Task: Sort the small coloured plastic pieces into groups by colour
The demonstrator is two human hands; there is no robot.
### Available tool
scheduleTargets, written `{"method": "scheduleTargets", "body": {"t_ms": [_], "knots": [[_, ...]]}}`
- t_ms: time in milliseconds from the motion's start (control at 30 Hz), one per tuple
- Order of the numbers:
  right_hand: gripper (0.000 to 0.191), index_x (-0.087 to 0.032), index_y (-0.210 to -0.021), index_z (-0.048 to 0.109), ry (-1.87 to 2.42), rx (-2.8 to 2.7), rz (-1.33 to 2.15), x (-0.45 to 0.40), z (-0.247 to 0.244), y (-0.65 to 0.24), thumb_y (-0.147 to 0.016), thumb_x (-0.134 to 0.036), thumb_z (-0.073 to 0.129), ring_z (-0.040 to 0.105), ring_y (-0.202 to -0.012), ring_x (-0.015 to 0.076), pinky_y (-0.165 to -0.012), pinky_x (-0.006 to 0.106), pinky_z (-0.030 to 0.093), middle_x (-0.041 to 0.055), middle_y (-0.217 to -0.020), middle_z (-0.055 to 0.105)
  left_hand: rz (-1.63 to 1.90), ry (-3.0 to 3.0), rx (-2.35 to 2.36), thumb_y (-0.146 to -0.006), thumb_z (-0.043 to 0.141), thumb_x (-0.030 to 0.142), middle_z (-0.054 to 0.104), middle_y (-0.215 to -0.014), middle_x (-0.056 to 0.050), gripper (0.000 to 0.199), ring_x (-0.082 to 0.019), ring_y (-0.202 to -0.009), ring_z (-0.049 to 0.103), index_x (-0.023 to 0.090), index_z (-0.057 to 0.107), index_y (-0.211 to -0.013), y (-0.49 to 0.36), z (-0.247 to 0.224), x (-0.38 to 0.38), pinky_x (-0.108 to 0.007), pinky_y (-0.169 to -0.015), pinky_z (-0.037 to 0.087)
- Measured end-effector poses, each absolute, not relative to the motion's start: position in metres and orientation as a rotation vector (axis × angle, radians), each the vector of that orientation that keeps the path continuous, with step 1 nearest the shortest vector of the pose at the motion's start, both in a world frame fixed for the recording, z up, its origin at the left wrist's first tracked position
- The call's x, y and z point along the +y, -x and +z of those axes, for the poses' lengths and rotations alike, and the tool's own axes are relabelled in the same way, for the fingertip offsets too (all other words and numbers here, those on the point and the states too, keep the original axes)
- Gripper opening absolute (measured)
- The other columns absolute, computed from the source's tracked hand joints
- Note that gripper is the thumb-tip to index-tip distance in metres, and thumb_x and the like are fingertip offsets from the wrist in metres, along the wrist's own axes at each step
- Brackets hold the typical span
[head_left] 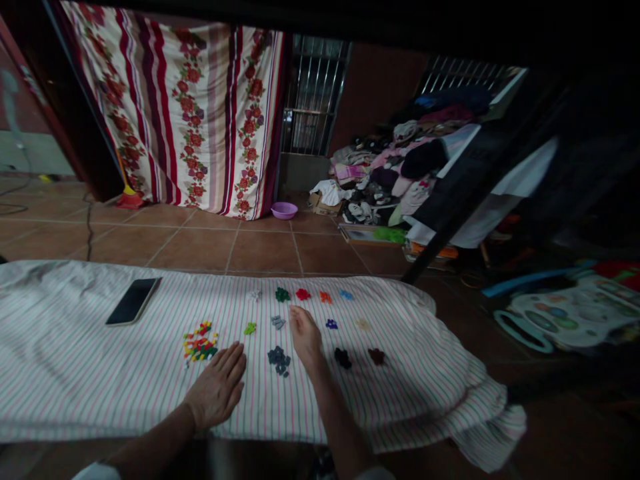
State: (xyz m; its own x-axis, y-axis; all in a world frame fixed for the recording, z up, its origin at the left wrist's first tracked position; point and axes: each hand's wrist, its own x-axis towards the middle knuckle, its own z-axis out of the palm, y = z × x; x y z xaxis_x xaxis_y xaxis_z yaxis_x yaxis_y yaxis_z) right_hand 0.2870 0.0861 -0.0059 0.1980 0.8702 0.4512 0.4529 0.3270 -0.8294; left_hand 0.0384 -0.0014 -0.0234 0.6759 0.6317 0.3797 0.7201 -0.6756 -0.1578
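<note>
My left hand point(219, 387) lies flat on the striped cloth point(115, 380), fingers stretched out, its tips just beside a mixed pile of small red, yellow, green and white pieces point(201, 343). My right hand point(305, 335) hovers or rests over the middle of the cloth with its fingers curled together; whatever they hold, if anything, is hidden. Around it are small heaps sorted by colour: light grey pieces point(278, 323), dark grey pieces point(279, 361), red pieces point(303, 294), dark green pieces point(283, 295) and dark blue pieces point(331, 324). Lime green pieces point(250, 328) sit between both hands.
A phone point(133, 301) lies at the cloth's far left. Orange point(325, 297), light blue point(346, 294), white point(255, 295), cream point(363, 325), black point(343, 358) and brown pieces point(377, 357) form further heaps. Beyond are a purple basin point(284, 211) and piled clothes point(390, 167).
</note>
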Motion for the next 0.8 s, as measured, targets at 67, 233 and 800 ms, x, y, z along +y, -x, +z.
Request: {"method": "scheduleTargets", "body": {"t_ms": [67,233,800], "knots": [[0.031,-0.022,-0.106,0.064,1.344,-1.475,0.437,0.112,-0.004,-0.278,-0.081,-0.023,0.046,0.063,-0.098,0.0198,-0.086,0.033,0.051,0.0076,-0.108,0.067,-0.416,2.596,-1.084,-0.089,0.038,0.030,0.050,-0.137,-0.017,0.044,-0.028,-0.131,0.041,0.012,0.052,-0.127,-0.039,-0.021,-0.002,-0.043,-0.102,0.041],[0.033,-0.017,-0.103,0.064,1.480,-1.636,0.355,0.168,-0.011,-0.264,-0.073,-0.015,0.052,0.060,-0.103,0.0232,-0.095,0.038,0.044,0.0097,-0.105,0.067,-0.435,2.618,-1.099,-0.089,0.038,0.030,0.049,-0.138,-0.017,0.045,-0.029,-0.132,0.041,0.012,0.051,-0.128,-0.040,-0.020,-0.001,-0.044,-0.101,0.043],[0.017,-0.020,-0.091,0.066,1.542,-1.915,0.109,0.214,-0.047,-0.259,-0.077,-0.017,0.057,0.056,-0.098,0.0213,-0.092,0.034,0.039,0.0070,-0.099,0.064,-0.521,2.596,-1.100,-0.087,0.041,0.026,0.048,-0.139,-0.016,0.048,-0.030,-0.133,0.037,0.012,0.045,-0.132,-0.042,-0.021,-0.002,-0.044,-0.100,0.043]]}}
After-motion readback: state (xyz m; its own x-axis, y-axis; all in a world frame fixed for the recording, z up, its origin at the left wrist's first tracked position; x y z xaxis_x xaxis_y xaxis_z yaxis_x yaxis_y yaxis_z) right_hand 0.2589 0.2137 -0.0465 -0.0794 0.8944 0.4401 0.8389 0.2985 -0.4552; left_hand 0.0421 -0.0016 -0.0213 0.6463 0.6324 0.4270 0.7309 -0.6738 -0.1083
